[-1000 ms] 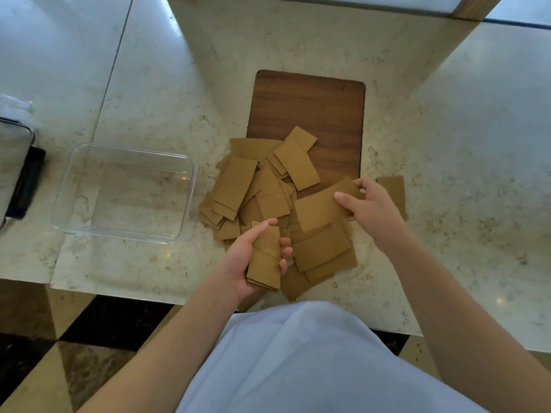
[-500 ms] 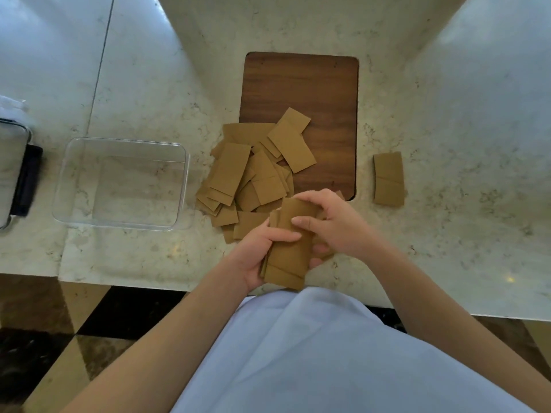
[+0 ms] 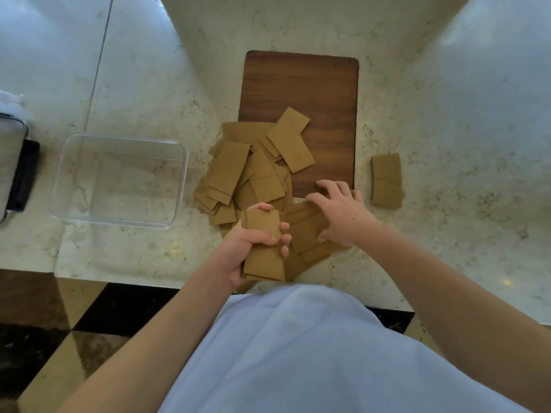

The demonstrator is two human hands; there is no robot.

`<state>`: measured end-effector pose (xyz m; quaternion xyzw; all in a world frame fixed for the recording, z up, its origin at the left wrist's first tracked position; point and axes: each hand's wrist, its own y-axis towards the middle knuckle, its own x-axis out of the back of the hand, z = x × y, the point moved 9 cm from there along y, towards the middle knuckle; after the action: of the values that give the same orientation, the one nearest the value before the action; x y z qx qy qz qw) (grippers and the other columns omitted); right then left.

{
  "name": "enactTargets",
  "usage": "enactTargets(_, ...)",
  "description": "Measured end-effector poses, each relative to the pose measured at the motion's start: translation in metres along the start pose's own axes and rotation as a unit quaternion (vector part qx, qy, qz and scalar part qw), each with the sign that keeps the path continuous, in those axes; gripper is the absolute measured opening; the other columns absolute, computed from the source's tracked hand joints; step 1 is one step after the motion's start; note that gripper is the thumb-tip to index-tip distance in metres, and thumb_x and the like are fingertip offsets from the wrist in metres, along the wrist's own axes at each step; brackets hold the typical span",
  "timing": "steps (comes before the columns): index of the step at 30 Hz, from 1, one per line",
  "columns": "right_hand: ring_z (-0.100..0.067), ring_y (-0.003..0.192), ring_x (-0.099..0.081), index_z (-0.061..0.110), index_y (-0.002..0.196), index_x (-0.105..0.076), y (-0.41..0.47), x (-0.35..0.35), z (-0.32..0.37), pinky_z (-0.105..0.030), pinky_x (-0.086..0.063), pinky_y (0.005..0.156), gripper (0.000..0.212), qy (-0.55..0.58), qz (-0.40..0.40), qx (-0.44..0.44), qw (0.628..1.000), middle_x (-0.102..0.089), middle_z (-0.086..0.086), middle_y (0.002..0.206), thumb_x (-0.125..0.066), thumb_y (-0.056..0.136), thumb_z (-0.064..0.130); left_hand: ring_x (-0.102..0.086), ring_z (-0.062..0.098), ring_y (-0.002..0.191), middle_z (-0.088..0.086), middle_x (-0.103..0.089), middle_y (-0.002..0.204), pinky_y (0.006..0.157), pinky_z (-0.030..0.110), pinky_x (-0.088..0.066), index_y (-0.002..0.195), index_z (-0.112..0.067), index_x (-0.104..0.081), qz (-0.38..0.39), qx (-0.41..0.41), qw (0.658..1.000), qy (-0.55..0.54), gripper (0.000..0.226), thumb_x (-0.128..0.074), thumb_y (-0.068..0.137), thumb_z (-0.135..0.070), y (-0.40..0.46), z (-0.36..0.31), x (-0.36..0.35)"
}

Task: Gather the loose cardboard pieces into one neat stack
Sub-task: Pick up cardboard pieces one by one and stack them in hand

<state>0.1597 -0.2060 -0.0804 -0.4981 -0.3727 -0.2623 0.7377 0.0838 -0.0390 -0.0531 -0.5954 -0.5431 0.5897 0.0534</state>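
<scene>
My left hand (image 3: 247, 248) grips a small stack of brown cardboard pieces (image 3: 264, 257) near the table's front edge. A loose heap of cardboard pieces (image 3: 238, 174) lies ahead, partly over the wooden board (image 3: 322, 93). My right hand (image 3: 340, 213) reaches over several pieces (image 3: 307, 236) lying just right of the stack, its fingers spread and curved, touching them. Two more pieces (image 3: 386, 180) lie apart on the marble to the right of the board.
A clear plastic tub (image 3: 119, 180) stands left of the heap. A dark object with a metal frame (image 3: 18, 171) sits at the far left edge. The marble table's front edge (image 3: 119, 278) runs close to my body.
My right hand added a piece to the stack in my left hand, then moved right and forward onto the pieces beside it. The left hand still holds the stack.
</scene>
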Motion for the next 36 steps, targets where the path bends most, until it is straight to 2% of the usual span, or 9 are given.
enactTargets(5,-0.029,0.129,-0.033,0.031,0.127,-0.055,-0.017,-0.003,0.013,-0.052,-0.035,0.104,0.068,-0.017,-0.067,0.075,0.995,-0.040,-0.005,0.141,-0.089,0.069,0.039,-0.069,0.036,0.083,0.023,-0.068,0.101,0.065,0.043,-0.061,0.122,-0.020,-0.062,-0.026,-0.006,1.000,-0.013,0.056,-0.054,0.082,0.018,0.000,-0.005,0.007)
enactTargets(9,-0.023,0.107,-0.041,0.025,0.104,-0.053,-0.029,-0.007,-0.001,-0.042,-0.037,0.096,0.050,0.015,-0.088,0.029,0.996,-0.049,0.002,0.115,-0.087,0.072,0.039,-0.072,0.036,0.082,0.022,-0.074,0.098,0.066,0.045,-0.062,0.125,-0.021,-0.064,-0.048,-0.011,0.999,-0.004,0.048,-0.055,0.091,0.012,0.003,-0.005,0.011)
enactTargets(14,-0.013,0.086,-0.056,0.025,0.099,-0.062,-0.036,-0.006,-0.013,-0.022,-0.040,0.067,0.021,0.223,-0.037,-0.036,0.974,-0.055,0.018,0.087,-0.077,0.088,0.033,-0.072,0.033,0.079,0.020,-0.074,0.096,0.062,0.041,-0.060,0.124,-0.021,-0.067,-0.077,0.000,0.997,0.024,0.032,-0.066,0.094,-0.010,0.004,0.002,0.010)
enactTargets(20,-0.008,0.071,-0.059,0.015,0.095,-0.076,-0.072,0.052,0.012,-0.023,-0.043,0.066,0.005,0.327,-0.218,0.003,0.919,-0.068,0.009,0.078,-0.074,0.093,0.019,-0.069,0.031,0.076,0.019,-0.068,0.094,0.059,0.037,-0.057,0.119,-0.020,-0.068,-0.087,0.026,0.996,0.024,0.028,-0.067,0.097,-0.038,0.006,0.008,0.009)
enactTargets(25,-0.005,0.058,-0.043,0.021,0.069,-0.055,-0.088,0.063,0.034,-0.018,-0.029,0.055,0.028,0.301,-0.285,-0.088,0.906,-0.048,0.009,0.063,-0.071,0.092,0.019,-0.075,0.034,0.087,0.020,-0.070,0.103,0.069,0.047,-0.064,0.131,-0.018,-0.060,-0.114,-0.041,0.987,0.107,0.062,-0.065,0.087,-0.061,0.008,0.000,0.001)
enactTargets(28,-0.003,0.062,-0.046,0.022,0.078,-0.056,-0.083,0.061,0.055,-0.017,-0.036,0.059,0.020,0.293,-0.250,-0.098,0.918,-0.050,0.009,0.074,-0.065,0.096,0.022,-0.078,0.027,0.085,0.012,-0.077,0.099,0.069,0.043,-0.064,0.129,-0.023,-0.063,-0.099,-0.053,0.984,0.140,0.071,-0.056,0.079,-0.073,0.010,0.003,-0.013)
enactTargets(32,-0.010,0.068,-0.054,0.023,0.096,-0.059,-0.068,0.047,0.091,-0.031,-0.051,0.064,0.030,0.253,-0.129,-0.037,0.958,-0.051,0.004,0.088,-0.043,0.101,0.047,-0.072,0.030,0.109,0.013,-0.073,0.119,0.098,0.057,-0.058,0.133,-0.031,-0.063,-0.077,-0.018,0.989,0.125,0.065,-0.070,0.080,-0.069,0.011,0.012,-0.019)
enactTargets(34,-0.012,0.069,-0.056,0.019,0.092,-0.062,-0.067,0.043,0.094,-0.036,-0.053,0.067,0.047,0.326,-0.083,0.004,0.942,-0.058,0.000,0.083,-0.033,0.101,0.055,-0.074,0.031,0.099,0.019,-0.071,0.118,0.088,0.052,-0.063,0.130,-0.032,-0.065,-0.097,-0.026,0.985,0.140,0.045,-0.075,0.089,-0.050,0.010,0.008,-0.010)
enactTargets(36,-0.008,0.073,-0.061,0.019,0.087,-0.067,-0.067,0.043,0.072,-0.028,-0.053,0.067,0.045,0.388,-0.096,0.000,0.917,-0.066,0.004,0.079,-0.039,0.101,0.051,-0.072,0.031,0.084,0.021,-0.069,0.109,0.073,0.045,-0.062,0.126,-0.026,-0.065,-0.114,-0.023,0.988,0.100,0.035,-0.073,0.094,-0.039,0.010,0.006,0.001)
